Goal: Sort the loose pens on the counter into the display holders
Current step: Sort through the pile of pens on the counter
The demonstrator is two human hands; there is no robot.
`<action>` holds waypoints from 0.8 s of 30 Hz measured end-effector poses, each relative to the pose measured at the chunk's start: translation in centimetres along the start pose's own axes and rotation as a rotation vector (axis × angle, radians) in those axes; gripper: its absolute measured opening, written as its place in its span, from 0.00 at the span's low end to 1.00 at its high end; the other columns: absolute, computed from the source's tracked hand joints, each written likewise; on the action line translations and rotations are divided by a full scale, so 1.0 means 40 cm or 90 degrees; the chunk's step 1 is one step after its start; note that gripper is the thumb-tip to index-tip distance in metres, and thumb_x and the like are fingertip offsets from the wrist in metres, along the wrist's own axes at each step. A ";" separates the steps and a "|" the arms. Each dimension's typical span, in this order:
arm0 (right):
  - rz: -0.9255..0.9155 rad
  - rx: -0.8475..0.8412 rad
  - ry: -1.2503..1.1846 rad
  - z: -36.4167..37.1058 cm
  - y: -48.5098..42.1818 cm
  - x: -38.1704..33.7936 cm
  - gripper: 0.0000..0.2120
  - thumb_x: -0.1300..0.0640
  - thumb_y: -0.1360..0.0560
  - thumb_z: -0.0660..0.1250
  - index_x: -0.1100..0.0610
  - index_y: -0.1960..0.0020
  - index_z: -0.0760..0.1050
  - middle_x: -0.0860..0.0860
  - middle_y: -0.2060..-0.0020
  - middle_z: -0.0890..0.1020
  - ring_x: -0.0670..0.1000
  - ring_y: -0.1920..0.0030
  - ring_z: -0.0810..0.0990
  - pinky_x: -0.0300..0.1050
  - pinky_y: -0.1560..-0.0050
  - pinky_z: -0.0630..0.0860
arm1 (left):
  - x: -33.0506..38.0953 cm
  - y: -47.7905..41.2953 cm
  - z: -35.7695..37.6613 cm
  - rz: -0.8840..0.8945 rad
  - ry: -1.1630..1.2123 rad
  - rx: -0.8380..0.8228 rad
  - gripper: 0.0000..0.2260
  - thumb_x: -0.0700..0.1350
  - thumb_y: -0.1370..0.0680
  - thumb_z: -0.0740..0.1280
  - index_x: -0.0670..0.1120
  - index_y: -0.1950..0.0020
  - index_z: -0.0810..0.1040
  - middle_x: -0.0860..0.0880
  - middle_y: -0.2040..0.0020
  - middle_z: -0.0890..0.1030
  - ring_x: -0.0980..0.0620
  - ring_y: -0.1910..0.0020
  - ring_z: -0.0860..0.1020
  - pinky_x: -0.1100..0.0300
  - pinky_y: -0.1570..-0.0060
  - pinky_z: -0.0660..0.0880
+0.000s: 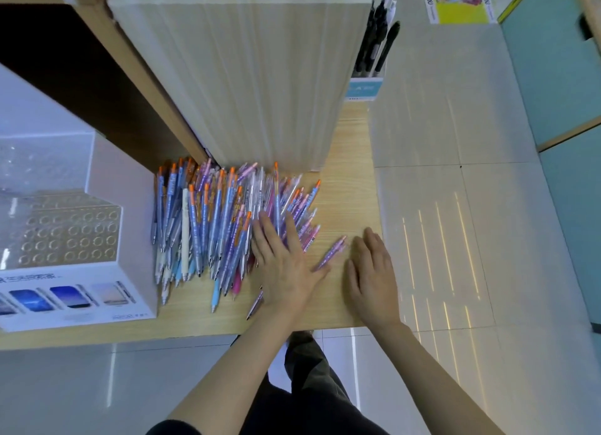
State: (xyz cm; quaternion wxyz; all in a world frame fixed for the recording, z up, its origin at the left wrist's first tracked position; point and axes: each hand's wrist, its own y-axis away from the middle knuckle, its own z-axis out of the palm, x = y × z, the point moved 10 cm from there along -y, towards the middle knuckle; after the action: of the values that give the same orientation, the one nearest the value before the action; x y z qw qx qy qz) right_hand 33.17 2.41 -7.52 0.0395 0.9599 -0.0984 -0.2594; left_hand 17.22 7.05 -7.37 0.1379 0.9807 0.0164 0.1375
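A big heap of loose pens (214, 220), blue with orange tops, purple and pink, lies on the wooden counter (344, 187). My left hand (283, 265) lies flat with straight fingers on the right side of the heap. My right hand (370, 275) rests flat on the counter near its right edge, fingers straight, holding nothing. A single purple-pink pen (331, 251) lies between the two hands. A white display holder (71, 236) with rows of round holes stands at the left; its holes look empty.
A tall light wooden shelf block (247, 76) stands behind the heap. Black pens (377, 44) hang in a rack on its right side. The counter ends just right of my right hand, with tiled floor (455, 207) beyond.
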 end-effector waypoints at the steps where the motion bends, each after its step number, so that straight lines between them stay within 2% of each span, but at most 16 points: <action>1: -0.002 0.005 0.003 -0.001 0.000 -0.002 0.23 0.53 0.21 0.53 0.67 0.35 0.71 0.62 0.31 0.69 0.63 0.30 0.68 0.57 0.30 0.64 | -0.007 -0.005 -0.006 -0.014 0.011 0.015 0.54 0.69 0.31 0.66 0.44 0.22 0.38 0.34 0.23 0.42 0.36 0.24 0.42 0.46 0.27 0.41; 3: -0.004 0.013 0.017 0.000 0.000 -0.004 0.23 0.54 0.22 0.53 0.67 0.35 0.72 0.63 0.31 0.70 0.63 0.31 0.68 0.56 0.30 0.64 | -0.015 -0.015 -0.023 -0.038 0.030 0.038 0.51 0.64 0.30 0.68 0.42 0.22 0.41 0.34 0.24 0.47 0.37 0.25 0.47 0.47 0.26 0.47; 6: 0.014 0.020 0.025 0.002 -0.002 -0.005 0.22 0.54 0.22 0.53 0.67 0.36 0.72 0.63 0.32 0.70 0.63 0.31 0.68 0.54 0.29 0.62 | -0.015 -0.035 -0.032 -0.057 0.029 0.035 0.52 0.63 0.30 0.70 0.39 0.23 0.43 0.34 0.25 0.53 0.38 0.27 0.53 0.48 0.27 0.52; 11: 0.039 0.023 0.004 0.002 -0.019 -0.018 0.21 0.55 0.23 0.53 0.68 0.39 0.72 0.65 0.35 0.71 0.66 0.34 0.68 0.56 0.31 0.62 | -0.012 -0.067 -0.047 -0.077 -0.026 0.008 0.51 0.63 0.32 0.71 0.35 0.25 0.49 0.38 0.34 0.64 0.42 0.37 0.64 0.54 0.35 0.62; 15: 0.027 0.023 -0.009 -0.012 -0.041 -0.027 0.13 0.66 0.26 0.64 0.68 0.43 0.74 0.64 0.38 0.73 0.65 0.38 0.71 0.53 0.35 0.66 | 0.002 -0.095 -0.040 -0.110 -0.046 -0.065 0.51 0.60 0.35 0.76 0.34 0.27 0.52 0.38 0.34 0.64 0.42 0.37 0.66 0.54 0.37 0.65; 20: 0.063 0.015 -0.135 -0.022 -0.062 -0.053 0.13 0.65 0.23 0.61 0.63 0.39 0.74 0.57 0.36 0.71 0.53 0.36 0.67 0.34 0.38 0.58 | -0.001 -0.120 -0.044 -0.115 -0.067 -0.100 0.51 0.55 0.34 0.77 0.33 0.27 0.50 0.36 0.33 0.67 0.42 0.36 0.70 0.55 0.40 0.70; 24: 0.137 0.007 -0.237 -0.014 -0.069 -0.046 0.11 0.64 0.22 0.59 0.61 0.41 0.74 0.52 0.42 0.72 0.51 0.38 0.69 0.30 0.44 0.59 | -0.019 -0.130 -0.049 -0.125 -0.043 -0.125 0.47 0.54 0.35 0.78 0.37 0.28 0.55 0.38 0.35 0.71 0.43 0.38 0.73 0.54 0.47 0.73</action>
State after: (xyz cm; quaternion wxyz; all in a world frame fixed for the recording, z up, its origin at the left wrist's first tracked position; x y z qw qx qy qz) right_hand 32.36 5.50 -6.48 0.0429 0.8795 -0.2077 -0.4260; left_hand 15.98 12.52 -7.18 0.2463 0.9603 0.0943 0.0909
